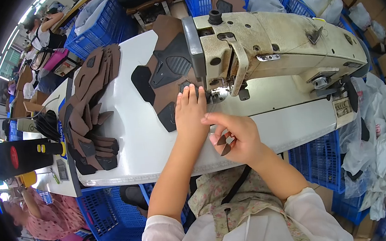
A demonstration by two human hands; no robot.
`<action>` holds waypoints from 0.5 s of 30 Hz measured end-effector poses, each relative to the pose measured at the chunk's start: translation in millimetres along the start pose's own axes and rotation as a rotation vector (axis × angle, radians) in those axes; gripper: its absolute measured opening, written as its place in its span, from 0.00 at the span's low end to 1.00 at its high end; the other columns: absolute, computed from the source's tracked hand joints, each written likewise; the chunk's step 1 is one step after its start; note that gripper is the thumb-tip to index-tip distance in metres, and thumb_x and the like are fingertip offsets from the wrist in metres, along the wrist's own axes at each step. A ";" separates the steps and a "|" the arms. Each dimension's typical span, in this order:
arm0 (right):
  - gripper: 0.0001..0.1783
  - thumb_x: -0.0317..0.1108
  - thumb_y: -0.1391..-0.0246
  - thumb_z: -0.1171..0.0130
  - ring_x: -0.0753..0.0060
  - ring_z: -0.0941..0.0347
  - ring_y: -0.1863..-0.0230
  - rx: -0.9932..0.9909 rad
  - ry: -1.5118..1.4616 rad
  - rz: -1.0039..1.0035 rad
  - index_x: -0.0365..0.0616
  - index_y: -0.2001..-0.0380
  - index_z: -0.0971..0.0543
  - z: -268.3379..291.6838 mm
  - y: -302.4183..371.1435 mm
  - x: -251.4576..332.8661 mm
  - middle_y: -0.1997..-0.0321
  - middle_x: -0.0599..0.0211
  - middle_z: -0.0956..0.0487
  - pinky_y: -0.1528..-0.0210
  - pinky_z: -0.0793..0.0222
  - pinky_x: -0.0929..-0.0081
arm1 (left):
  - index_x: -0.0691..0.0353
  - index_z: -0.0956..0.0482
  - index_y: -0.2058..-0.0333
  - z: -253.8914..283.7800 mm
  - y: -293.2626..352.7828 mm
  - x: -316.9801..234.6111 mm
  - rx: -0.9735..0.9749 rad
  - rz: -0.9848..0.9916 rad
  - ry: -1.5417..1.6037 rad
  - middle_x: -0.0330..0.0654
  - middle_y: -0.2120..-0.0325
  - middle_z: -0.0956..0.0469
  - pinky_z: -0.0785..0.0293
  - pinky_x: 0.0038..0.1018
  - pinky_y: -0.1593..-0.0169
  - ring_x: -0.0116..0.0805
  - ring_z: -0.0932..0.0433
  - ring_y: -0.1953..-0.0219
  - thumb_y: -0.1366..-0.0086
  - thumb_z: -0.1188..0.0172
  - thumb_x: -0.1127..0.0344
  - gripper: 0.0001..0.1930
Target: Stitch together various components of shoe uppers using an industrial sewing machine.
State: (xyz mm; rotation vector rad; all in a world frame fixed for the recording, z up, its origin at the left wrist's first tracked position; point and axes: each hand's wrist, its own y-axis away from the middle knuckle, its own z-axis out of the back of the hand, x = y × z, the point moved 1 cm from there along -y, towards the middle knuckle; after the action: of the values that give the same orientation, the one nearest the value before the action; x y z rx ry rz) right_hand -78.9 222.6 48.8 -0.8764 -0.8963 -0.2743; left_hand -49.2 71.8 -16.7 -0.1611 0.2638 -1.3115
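Observation:
My left hand (191, 111) lies flat, fingers stretched forward, on a brown fabric piece (169, 29) with dark grey and black patches. Its fingertips rest just left of the needle area of a cream sewing machine (282, 37). Close beside the left wrist, my right hand (243, 136) is closed, with small thread snips (226, 144) tucked in its curled fingers, blades pointing left. Thumb and forefinger meet near the left hand; any thread between them is too fine to make out. The brown piece is partly hidden under the machine head and my left hand.
A pile of similar brown pieces (92, 86) lies on the left of the white table (144, 148). Blue crates (118, 216) stand below the table and behind it. Clear plastic bags (375, 126) hang at the right. Two other people sit at the far left.

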 end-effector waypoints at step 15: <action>0.31 0.34 0.60 0.28 0.68 0.23 0.74 0.173 0.225 0.087 0.45 0.49 0.24 17.0 14.2 -1.2 0.67 0.67 0.18 0.72 0.28 0.75 | 0.66 0.32 0.40 2.7 6.7 41.9 -0.004 0.109 -0.136 0.55 0.39 0.32 0.45 0.41 0.32 0.47 0.36 0.35 0.38 0.48 0.70 0.26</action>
State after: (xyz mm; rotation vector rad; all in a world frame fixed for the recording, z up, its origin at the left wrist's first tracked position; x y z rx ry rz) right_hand -81.5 244.4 45.5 -0.7064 -0.6607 -0.2116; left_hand -32.5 32.8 -20.1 -0.2355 0.1571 -1.1863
